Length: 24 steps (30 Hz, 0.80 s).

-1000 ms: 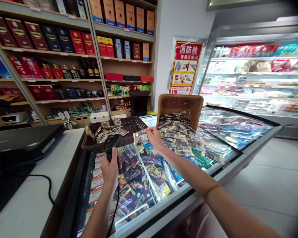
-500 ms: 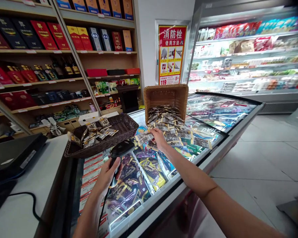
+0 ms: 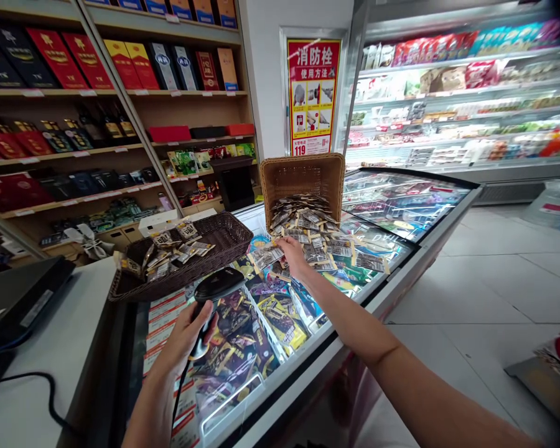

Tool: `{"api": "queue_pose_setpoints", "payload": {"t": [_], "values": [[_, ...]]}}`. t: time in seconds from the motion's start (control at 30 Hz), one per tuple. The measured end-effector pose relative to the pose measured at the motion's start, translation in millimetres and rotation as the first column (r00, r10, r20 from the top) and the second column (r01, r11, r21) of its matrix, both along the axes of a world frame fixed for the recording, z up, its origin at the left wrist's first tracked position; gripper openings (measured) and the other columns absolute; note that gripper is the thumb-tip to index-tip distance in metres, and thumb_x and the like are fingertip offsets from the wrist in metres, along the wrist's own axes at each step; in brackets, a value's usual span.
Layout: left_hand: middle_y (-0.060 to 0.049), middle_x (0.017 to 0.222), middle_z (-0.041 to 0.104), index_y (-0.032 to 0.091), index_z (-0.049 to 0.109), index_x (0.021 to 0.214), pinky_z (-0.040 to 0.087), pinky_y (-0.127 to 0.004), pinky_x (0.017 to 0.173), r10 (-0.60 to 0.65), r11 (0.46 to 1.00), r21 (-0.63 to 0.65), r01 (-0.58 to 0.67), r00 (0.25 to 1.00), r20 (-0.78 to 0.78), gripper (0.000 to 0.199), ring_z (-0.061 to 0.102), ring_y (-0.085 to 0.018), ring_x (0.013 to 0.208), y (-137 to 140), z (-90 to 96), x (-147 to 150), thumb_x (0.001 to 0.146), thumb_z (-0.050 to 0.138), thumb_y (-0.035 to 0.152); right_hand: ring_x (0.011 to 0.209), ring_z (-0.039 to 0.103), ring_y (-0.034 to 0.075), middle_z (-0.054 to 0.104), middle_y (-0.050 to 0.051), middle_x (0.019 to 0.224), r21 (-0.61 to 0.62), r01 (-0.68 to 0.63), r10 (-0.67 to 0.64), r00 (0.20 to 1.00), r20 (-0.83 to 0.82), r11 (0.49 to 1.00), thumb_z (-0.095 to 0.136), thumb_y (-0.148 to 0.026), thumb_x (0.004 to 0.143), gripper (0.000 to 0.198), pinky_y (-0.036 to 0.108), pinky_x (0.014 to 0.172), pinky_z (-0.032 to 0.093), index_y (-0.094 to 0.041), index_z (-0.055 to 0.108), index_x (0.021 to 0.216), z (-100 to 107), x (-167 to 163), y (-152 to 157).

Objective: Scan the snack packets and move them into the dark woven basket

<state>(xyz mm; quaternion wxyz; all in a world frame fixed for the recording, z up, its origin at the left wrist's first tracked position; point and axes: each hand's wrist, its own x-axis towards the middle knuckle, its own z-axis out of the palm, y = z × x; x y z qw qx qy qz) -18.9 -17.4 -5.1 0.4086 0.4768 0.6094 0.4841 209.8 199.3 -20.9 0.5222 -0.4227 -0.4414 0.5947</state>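
One flat, printed packet (image 3: 265,256) is pinched at its edge between thumb and fingers of the right hand (image 3: 291,254), above the glass top of the freezer (image 3: 410,264). The left hand (image 3: 185,336), nearer the camera, has its fingers closed around the handle of a smooth black scanner (image 3: 219,284). Just beyond the right fingers, a tan woven basket (image 3: 303,173) lies on its side, loose packets (image 3: 316,250) spread from its mouth. Left of these fingers sits a rectangular dark wicker tray (image 3: 229,235). Farther beyond stand shelves (image 3: 186,93) and a red poster (image 3: 313,93).

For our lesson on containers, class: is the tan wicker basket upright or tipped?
Tipped: the tan basket lies on its side, mouth facing the camera, packets spread out past its rim.
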Motion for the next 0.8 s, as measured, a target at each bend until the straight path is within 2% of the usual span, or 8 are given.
{"api": "queue_pose_setpoints", "payload": {"t": [0.47, 0.6, 0.8], "values": [[0.002, 0.055, 0.052, 0.022, 0.051, 0.068, 0.031, -0.021, 0.044, -0.006, 1.0, -0.006, 0.006, 0.999, -0.032, 0.063, 0.042, -0.011, 0.048, -1.3, 2.0, 0.8, 0.083, 0.07, 0.081, 0.062, 0.039, 0.014, 0.05, -0.001, 0.077, 0.014, -0.017, 0.017, 1.0, 0.0, 1.0, 0.068, -0.039, 0.087, 0.023, 0.031, 0.056, 0.041, -0.026, 0.053, 0.075, 1.5, 1.7, -1.9], [0.002, 0.053, 0.05, 0.021, 0.053, 0.065, 0.031, -0.021, 0.046, -0.047, 0.999, -0.019, 0.046, 0.998, -0.046, 0.062, 0.042, -0.011, 0.048, -2.5, 4.7, 0.1, 0.086, 0.07, 0.077, 0.063, 0.04, 0.015, 0.053, 0.0, 0.079, 0.027, -0.017, 0.017, 1.0, 0.022, 0.999, 0.066, -0.039, 0.087, 0.021, 0.031, 0.055, 0.043, -0.027, 0.053, 0.077, 1.0, 2.1, -2.1], [0.003, 0.054, 0.052, 0.022, 0.055, 0.07, 0.032, -0.021, 0.043, -0.07, 0.994, -0.08, 0.068, 0.997, -0.027, 0.056, 0.043, -0.01, 0.045, -1.1, 2.2, -2.5, 0.077, 0.079, 0.072, 0.062, 0.04, 0.015, 0.048, -0.001, 0.072, 0.023, -0.031, 0.029, 0.998, 0.053, 0.999, 0.069, -0.042, 0.085, 0.025, 0.028, 0.052, 0.039, -0.027, 0.051, 0.076, 2.7, 1.7, -3.4]]}}
